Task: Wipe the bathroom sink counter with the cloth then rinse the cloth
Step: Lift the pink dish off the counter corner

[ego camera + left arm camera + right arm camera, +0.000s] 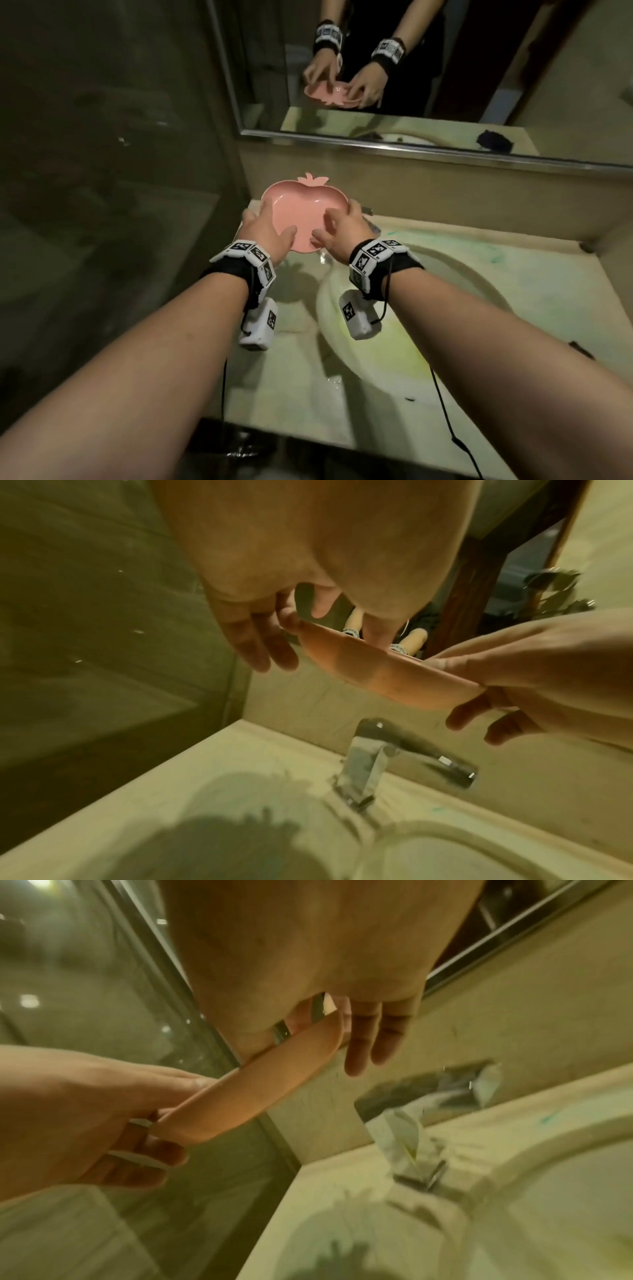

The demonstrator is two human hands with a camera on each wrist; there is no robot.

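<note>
A pink apple-shaped dish (301, 212) hangs in the air over the back left corner of the pale counter (534, 284). My left hand (274, 222) grips its left rim, thumb inside the dish and fingers underneath. My right hand (337, 224) grips the right rim the same way. In the left wrist view the dish (383, 674) shows edge-on above the faucet (369, 761), between my left hand (274, 637) and right hand (507, 685). The right wrist view shows the dish (260, 1088) tilted between both hands. No cloth lies on the visible counter; a dark bundle (495, 140) shows only in the mirror.
The oval sink basin (404, 329) sits below my right wrist. Green smears (493, 257) mark the counter behind it. A framed mirror (411, 68) covers the back wall, and a glass panel (120, 171) stands to the left. Cables hang from both wrists over the front edge.
</note>
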